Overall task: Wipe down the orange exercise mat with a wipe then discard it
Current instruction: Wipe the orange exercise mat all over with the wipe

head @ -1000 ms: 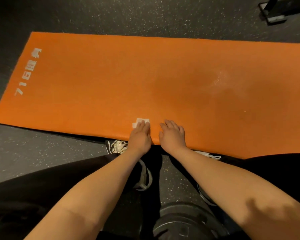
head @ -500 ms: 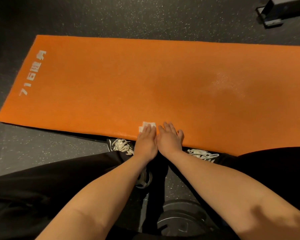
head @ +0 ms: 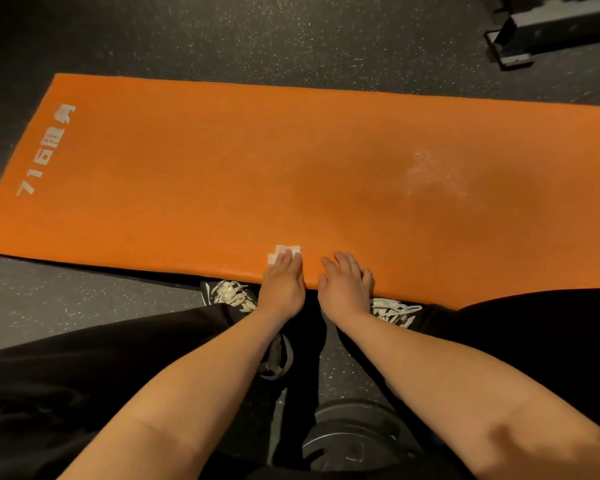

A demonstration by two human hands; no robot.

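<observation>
One white wipe point(head: 284, 251) lies near the close edge of the single orange mat point(head: 205, 174), mostly hidden under the straight, pressing fingers of the left hand point(head: 282, 289). The right hand point(head: 344, 288) rests flat just beside it, grasping nothing. The mat's right end is cut off, and bare mat stretches beyond both hands.

Head-worn, angled down, close above mat point(head: 222, 174)
</observation>
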